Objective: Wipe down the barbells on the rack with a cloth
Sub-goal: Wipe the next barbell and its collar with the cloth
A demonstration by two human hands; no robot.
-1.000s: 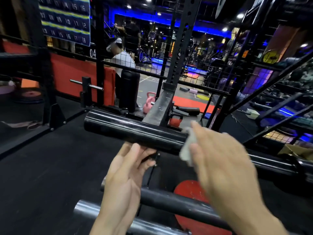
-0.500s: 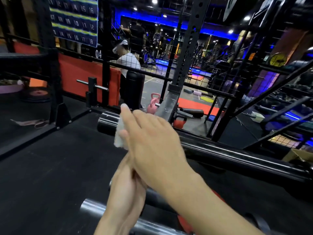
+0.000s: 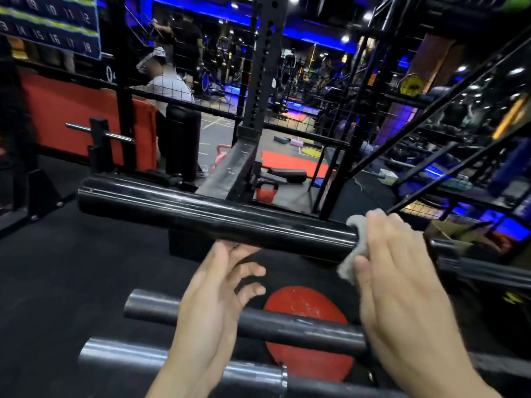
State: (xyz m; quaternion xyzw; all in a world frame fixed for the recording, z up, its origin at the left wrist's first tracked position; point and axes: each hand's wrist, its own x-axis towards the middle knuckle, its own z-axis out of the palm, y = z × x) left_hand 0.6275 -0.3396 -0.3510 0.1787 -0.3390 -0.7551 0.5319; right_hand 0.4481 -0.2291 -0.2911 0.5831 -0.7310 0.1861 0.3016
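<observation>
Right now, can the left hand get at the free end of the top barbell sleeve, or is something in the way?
Probably yes. The left hand is open under the top barbell sleeve, and nothing lies between it and the free end. The right hand with the cloth is at the other end.

A blue board [image 3: 48,24] at upper left is showing white numbers: 10, 11, 12 in one row; 14, 15, 16, 17, 18 below. Other digits are being cut off.
</observation>
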